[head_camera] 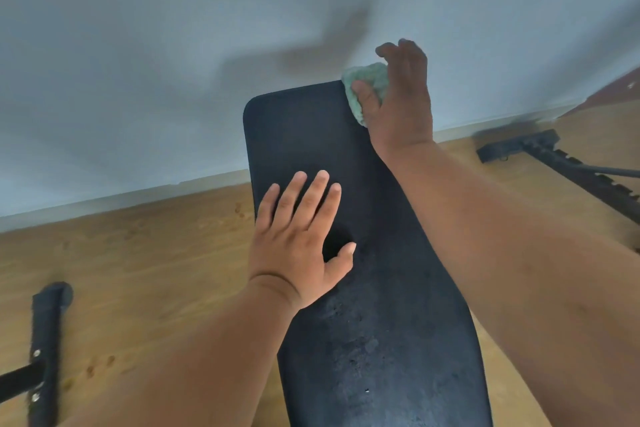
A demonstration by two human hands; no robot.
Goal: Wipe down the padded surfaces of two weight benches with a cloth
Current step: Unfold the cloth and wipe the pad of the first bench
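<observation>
Green fluffy cloth sits at the far right corner of the black padded bench, right at the top edge near the wall. The right hand holds it there. The thumb lies across the front of the cloth & presses it to the pad, the other fingers curl over the back of it, so the cloth is squeezed between thumb & fingers. A bit of cloth pokes out to the left of the thumb and a bit hangs down under it.

The left hand lies flat on the pad, approx in the middle, well apart from the cloth. Its fingers are straight and spread out, holding nothing, just resting on the black top.

The pad looks dusty & spotty on the near half.

Under the bench is a brown wood floor. A black metal bar w/ bolts lies on the floor at the left. Another black frame lies on the floor at the right, by the wall
</observation>
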